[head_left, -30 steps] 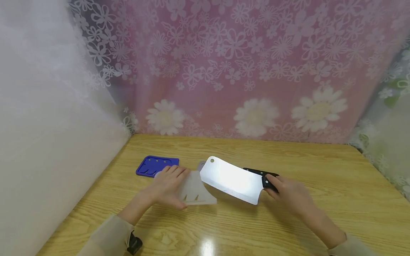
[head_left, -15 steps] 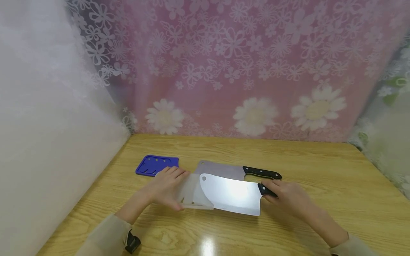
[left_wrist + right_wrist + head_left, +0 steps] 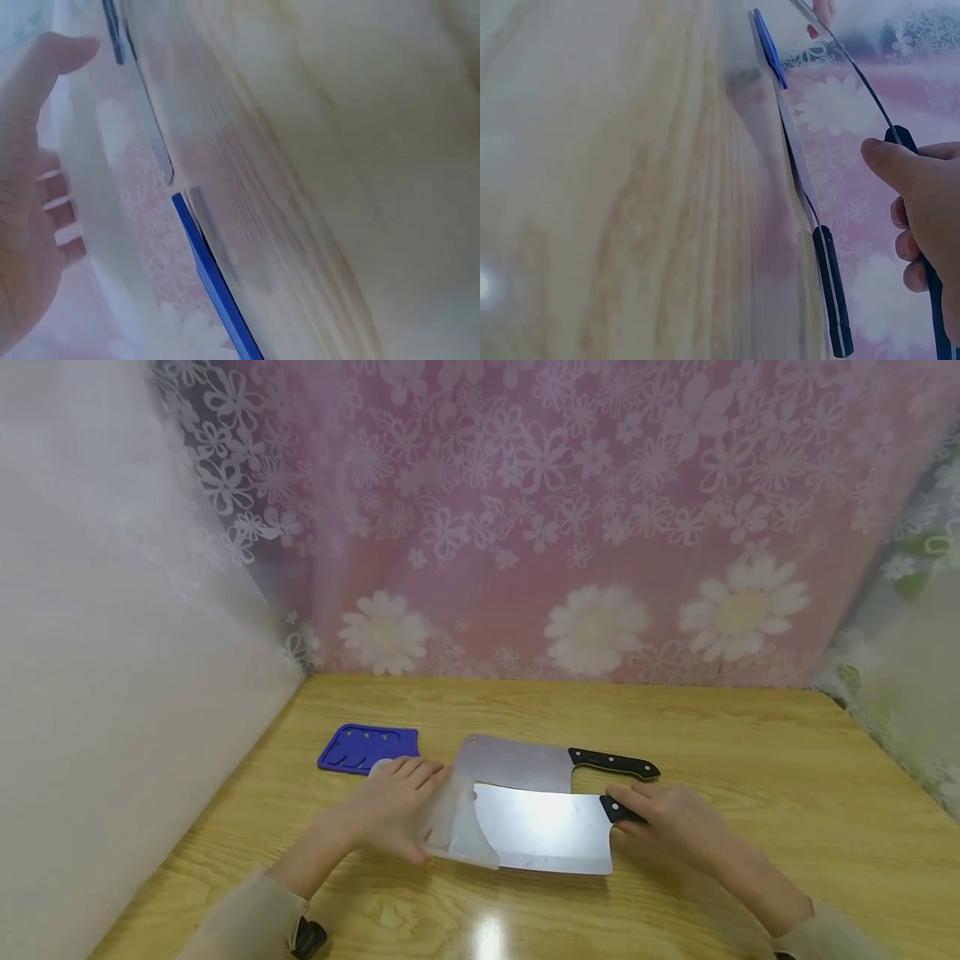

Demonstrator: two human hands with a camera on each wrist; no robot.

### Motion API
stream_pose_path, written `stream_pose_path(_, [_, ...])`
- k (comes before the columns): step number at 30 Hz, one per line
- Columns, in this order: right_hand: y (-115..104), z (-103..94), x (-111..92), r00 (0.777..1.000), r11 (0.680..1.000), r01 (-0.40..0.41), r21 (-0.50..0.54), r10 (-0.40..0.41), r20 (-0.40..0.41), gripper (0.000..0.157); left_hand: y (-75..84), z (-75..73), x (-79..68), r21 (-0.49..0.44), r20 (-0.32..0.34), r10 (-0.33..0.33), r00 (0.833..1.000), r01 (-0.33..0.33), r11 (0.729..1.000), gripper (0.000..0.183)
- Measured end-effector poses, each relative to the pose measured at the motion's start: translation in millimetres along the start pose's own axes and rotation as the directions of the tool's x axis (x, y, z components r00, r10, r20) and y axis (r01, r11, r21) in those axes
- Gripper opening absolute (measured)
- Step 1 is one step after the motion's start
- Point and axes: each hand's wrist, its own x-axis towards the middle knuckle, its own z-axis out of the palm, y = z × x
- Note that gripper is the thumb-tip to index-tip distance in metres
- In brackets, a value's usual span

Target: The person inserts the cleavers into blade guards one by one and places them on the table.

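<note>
My left hand [image 3: 393, 806] grips a translucent white blade guard [image 3: 459, 831] above the table, thumb at its lower edge and fingers over the top. By its black handle [image 3: 618, 811], my right hand [image 3: 675, 818] holds a cleaver [image 3: 547, 831] with a broad, shiny blade pointing left. The front end of that blade sits at the guard's open side and overlaps it, its tip corner partly hidden. In the right wrist view, the fingers and thumb of the right hand [image 3: 930, 210] wrap the handle, and the blade slants up and away from the tabletop.
Behind the held blade, a second cleaver [image 3: 513, 762] lies flat on the wooden table [image 3: 787, 760], black handle to the right. A blue blade guard [image 3: 363, 748] lies to its left, beyond the left hand. A floral curtain [image 3: 480, 568] hangs along the back.
The held cleaver has come down and levelled out, and its front end has moved into the guard's opening. The cleaver on the table behind now shows more fully.
</note>
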Motion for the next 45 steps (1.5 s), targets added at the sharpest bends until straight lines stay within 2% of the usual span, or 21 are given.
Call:
stream_pose_path(4, [-5, 0.4, -5, 1.000, 1.000, -0.024, 0.011, 0.024, -0.002, 0.041, 10.3, 3.9, -3.5, 0.059, -0.080, 0.015, 0.997, -0.010, 0.998, 0.115])
stream_pose_path(8, [-8, -4.7, -7, 1.000, 1.000, -0.007, 0.015, 0.007, -0.008, 0.044, 15.0, 4.4, -3.0, 0.092, -0.171, 0.054, 0.984, -0.039, 0.995, 0.114])
stream_pose_path(12, [-11, -11.7, -6, 1.000, 1.000, 0.016, -0.024, -0.016, -0.002, 0.045, 14.4, 1.2, -0.7, 0.093, -0.215, 0.083, 0.973, -0.064, 0.994, 0.111])
stream_pose_path(17, [-22, -17.3, -5, 1.000, 0.998, 0.004, -0.067, -0.004, 0.003, 0.043, 12.5, -4.6, -3.3, 0.038, -0.210, 0.077, 0.975, -0.071, 0.997, 0.110])
stream_pose_path(24, [-38, -19.1, 1, 0.995, 0.996, -0.083, -0.026, 0.085, 0.051, 0.036, 15.3, -6.9, -9.0, -0.035, -0.183, 0.051, 0.982, -0.058, 0.998, 0.108])
stream_pose_path(32, [-44, -19.3, 5, 0.992, 0.993, -0.113, -0.045, 0.116, 0.058, 0.037, 14.7, -3.9, -6.0, 0.006, -0.214, 0.070, 0.974, -0.070, 0.998, 0.107])
stream_pose_path(35, [-46, -19.1, 9, 0.986, 0.988, -0.139, -0.062, 0.144, 0.085, 0.036, 15.6, -5.7, -1.3, -0.001, -0.220, 0.071, 0.973, -0.073, 0.997, 0.106])
stream_pose_path(40, [-46, -18.4, 17, 0.977, 0.985, -0.167, -0.032, 0.170, 0.132, 0.037, 18.6, -9.2, 6.2, -0.010, -0.210, 0.084, 0.974, -0.088, 0.996, 0.106])
stream_pose_path(45, [-45, -18.3, 18, 0.979, 0.986, -0.161, -0.042, 0.164, 0.117, 0.037, 17.1, -9.5, 10.9, 0.023, -0.201, 0.088, 0.976, -0.086, 0.996, 0.106])
